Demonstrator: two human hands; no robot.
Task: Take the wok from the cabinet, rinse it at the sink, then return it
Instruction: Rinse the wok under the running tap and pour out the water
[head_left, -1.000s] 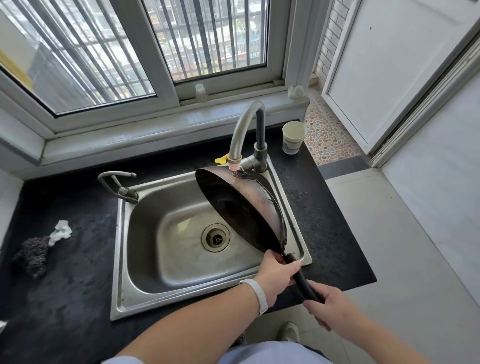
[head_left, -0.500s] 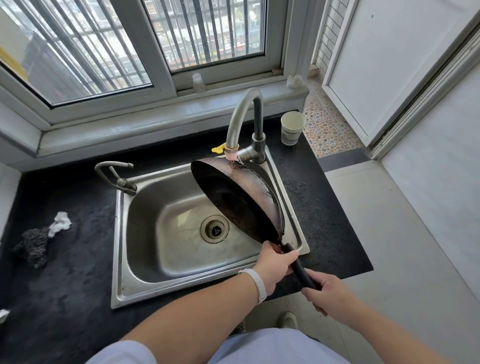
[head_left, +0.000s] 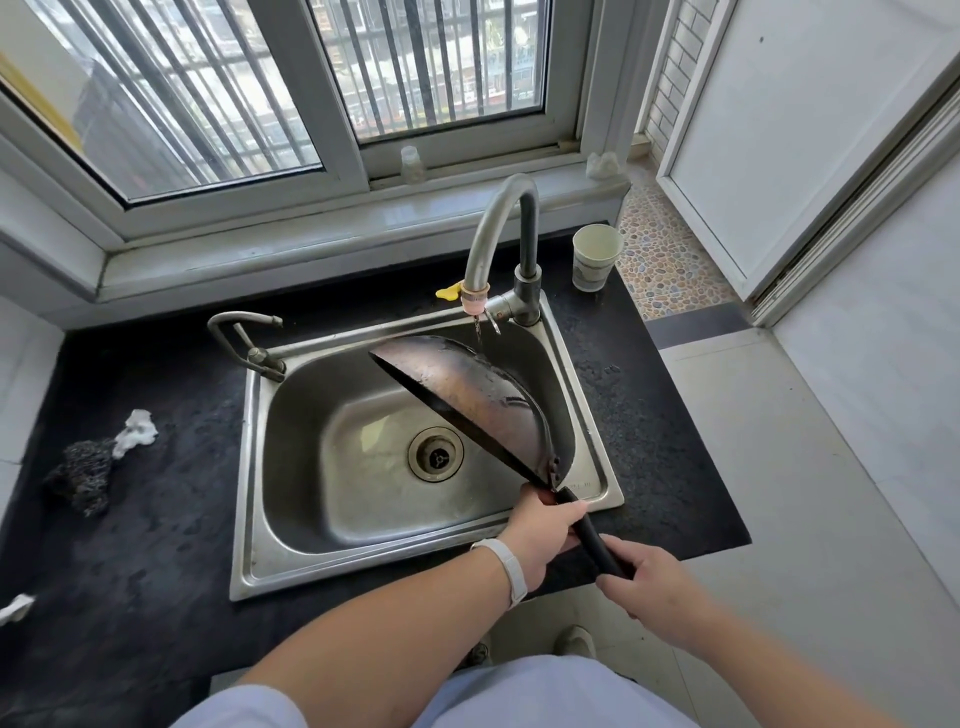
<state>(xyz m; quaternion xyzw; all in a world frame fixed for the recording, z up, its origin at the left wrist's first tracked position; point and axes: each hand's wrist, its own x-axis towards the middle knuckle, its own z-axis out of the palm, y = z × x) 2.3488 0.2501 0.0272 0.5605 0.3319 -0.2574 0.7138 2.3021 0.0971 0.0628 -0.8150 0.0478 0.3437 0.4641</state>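
Observation:
A dark, rust-stained wok (head_left: 467, 395) is tipped on its edge over the steel sink (head_left: 332, 545), with its browned outer side facing me and up. A thin stream of water falls from the tall curved tap (head_left: 493, 234) onto its far rim. My left hand (head_left: 545, 525) grips the wok where the black handle meets the bowl. My right hand (head_left: 649, 582) holds the lower end of the handle, just past the counter's front edge.
A paper cup (head_left: 595, 257) stands on the black counter behind the sink's right corner. A second small tap (head_left: 244, 338) is at the sink's back left. A steel scourer (head_left: 83, 473) and a white scrap (head_left: 136, 431) lie at the left. A doorway and tiled floor are on the right.
The wok has rolled over further: its dark inside faced me before, now its browned outer side shows. It sits lower under the spout. Both hands keep their grip.

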